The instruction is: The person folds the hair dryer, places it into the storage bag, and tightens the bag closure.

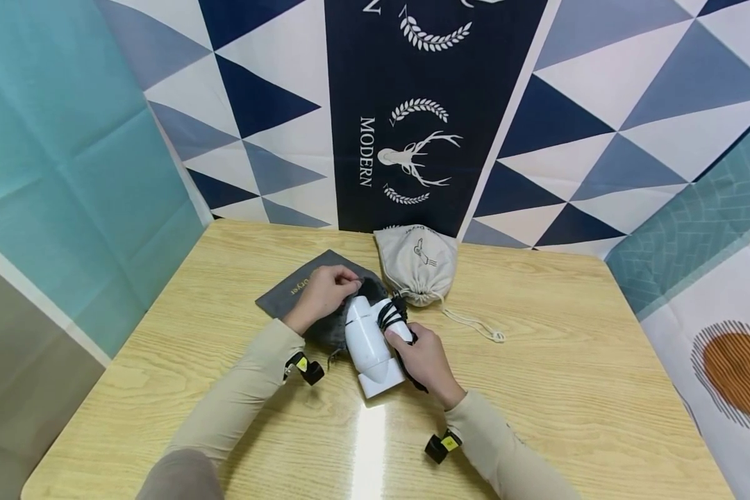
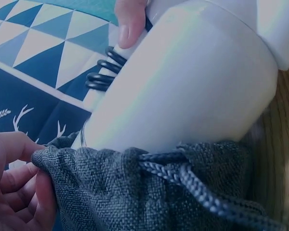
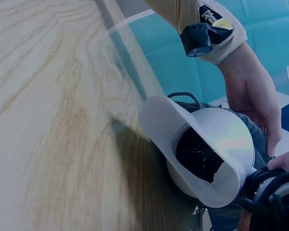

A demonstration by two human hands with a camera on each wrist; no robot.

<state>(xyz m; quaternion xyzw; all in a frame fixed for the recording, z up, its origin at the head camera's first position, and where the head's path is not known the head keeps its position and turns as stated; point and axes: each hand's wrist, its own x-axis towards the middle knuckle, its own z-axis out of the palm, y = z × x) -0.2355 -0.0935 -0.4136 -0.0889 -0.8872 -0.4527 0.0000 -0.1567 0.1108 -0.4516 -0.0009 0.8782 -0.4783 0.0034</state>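
Note:
A white hair dryer (image 1: 365, 337) lies tilted at the mouth of a dark grey drawstring bag (image 1: 309, 276), its rear end inside the opening. My left hand (image 1: 323, 295) pinches the bag's rim between thumb and fingers, seen close in the left wrist view beside the braided drawstring (image 2: 202, 192). With my right hand (image 1: 426, 357) I grip the dryer's handle, which has a black cord (image 1: 390, 314) wound round it. The flat white nozzle (image 3: 161, 122) points away from the bag, towards my body. The dryer's back end is hidden by the cloth.
Behind the dryer, a full beige drawstring bag (image 1: 420, 264) sits against the back wall, its white cord (image 1: 475, 325) trailing right. Both lie on a light wood table (image 1: 537, 361). Patterned cloth (image 1: 275, 104) hangs along the table's back edge.

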